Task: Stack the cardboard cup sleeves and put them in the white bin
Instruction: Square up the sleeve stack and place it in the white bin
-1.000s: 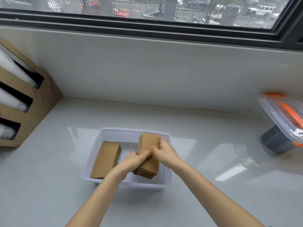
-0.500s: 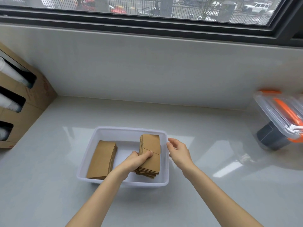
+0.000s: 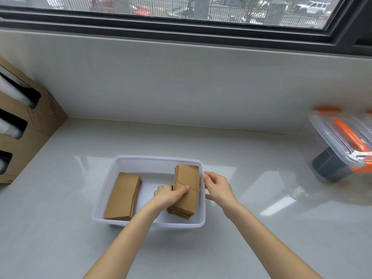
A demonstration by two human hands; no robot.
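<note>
Already most of the job looks done, judged from how things lie around the white bin (image 3: 150, 161) on the pale counter (image 3: 241, 228). Well to the left of the bin, a cardboard cup dispenser (image 3: 30, 125) leans against the wall and plays no part. Inside the bin, against its left wall, one stack of cardboard sleeves (image 3: 123, 196) lies flat and squared, with no hand on it. To the right of that, near the bin's middle, the left hand (image 3: 168, 195) reaches in and presses on the second stack of sleeves (image 3: 186, 190), thumb laid across its top face and fingers curled at its left edge; the hand is closed on this pile, which sits in the bin's right half with its lower layers a little fanned at the near end. Just outside the bin's right wall, the right hand (image 3: 216, 187) hangs with fingers loosely bent and holding nothing, fingertips touching or nearly touching the rim; which one cannot be told. Far to the right of the bin stands a clear box with orange clips (image 3: 342, 141). No loose sleeves show on the counter, so what seems left is only to tidy the second pile and let go.
</note>
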